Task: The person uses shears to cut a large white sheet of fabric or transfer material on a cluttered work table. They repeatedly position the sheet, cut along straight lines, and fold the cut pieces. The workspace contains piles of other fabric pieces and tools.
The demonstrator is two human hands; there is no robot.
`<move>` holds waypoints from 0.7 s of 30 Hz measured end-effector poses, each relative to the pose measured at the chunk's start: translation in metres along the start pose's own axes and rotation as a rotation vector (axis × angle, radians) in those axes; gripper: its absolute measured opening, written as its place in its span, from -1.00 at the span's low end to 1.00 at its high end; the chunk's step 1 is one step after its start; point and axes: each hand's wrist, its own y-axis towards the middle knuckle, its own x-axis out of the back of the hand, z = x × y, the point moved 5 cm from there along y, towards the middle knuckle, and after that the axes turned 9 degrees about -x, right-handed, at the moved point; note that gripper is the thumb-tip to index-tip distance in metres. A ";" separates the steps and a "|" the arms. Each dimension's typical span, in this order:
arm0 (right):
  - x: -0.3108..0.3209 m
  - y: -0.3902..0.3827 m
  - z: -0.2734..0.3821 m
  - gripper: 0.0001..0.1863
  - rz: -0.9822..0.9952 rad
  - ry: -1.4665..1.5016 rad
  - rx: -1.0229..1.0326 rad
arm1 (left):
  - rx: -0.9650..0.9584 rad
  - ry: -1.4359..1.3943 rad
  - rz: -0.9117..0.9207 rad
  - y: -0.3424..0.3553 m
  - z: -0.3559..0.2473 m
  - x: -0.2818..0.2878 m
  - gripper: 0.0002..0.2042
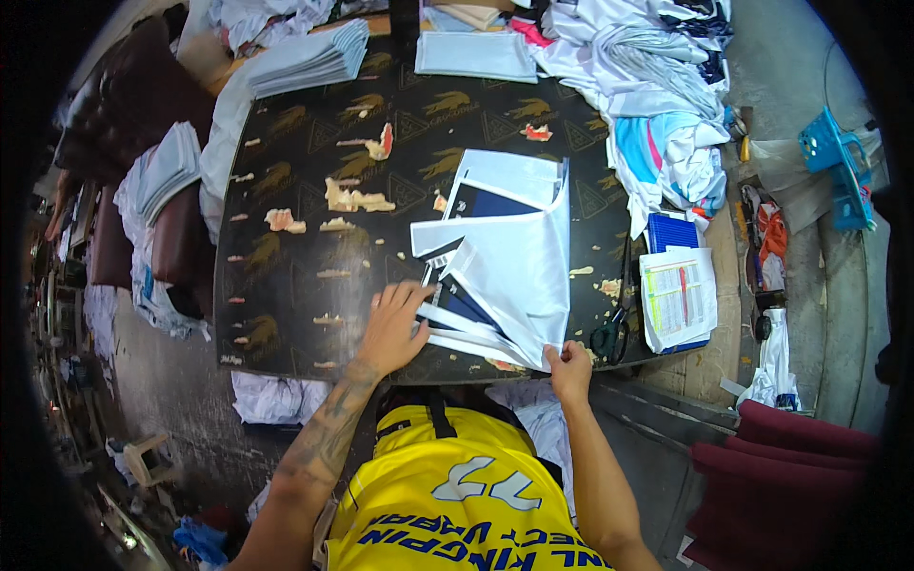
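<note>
On the black table top lies a loosely folded bundle of white fabric [514,257], with dark navy pieces [465,303] showing between its layers. At its near right corner my right hand [569,371] pinches the white edge between thumb and fingers. My left hand [393,325] rests on the table at the bundle's left side. Its fingers are apart, the tips touching the ends of the white strips [466,324]. A small white label with dark bars [440,260] shows near the bundle's left middle.
Folded white stacks [314,62] and a flat white piece [476,55] lie along the far edge. White garments [657,86] are heaped at the far right. Papers [679,295] on a blue pad and dark-handled scissors [611,335] lie at right. Patches are worn off the table top [314,247].
</note>
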 end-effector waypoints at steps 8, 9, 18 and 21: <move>-0.001 0.003 -0.002 -0.61 0.045 0.004 -0.033 | 0.047 0.099 -0.025 -0.004 0.002 0.022 -0.83; -0.001 0.003 -0.001 -0.62 0.039 -0.002 0.021 | 0.188 0.115 -0.031 -0.001 0.008 0.020 -0.83; -0.004 0.001 -0.007 -0.58 0.050 0.040 -0.041 | 0.106 -0.160 -0.143 0.051 0.017 -0.031 -0.79; -0.001 -0.005 0.001 -0.60 0.003 0.039 0.019 | 0.140 -0.132 -0.169 0.013 0.017 -0.017 -0.75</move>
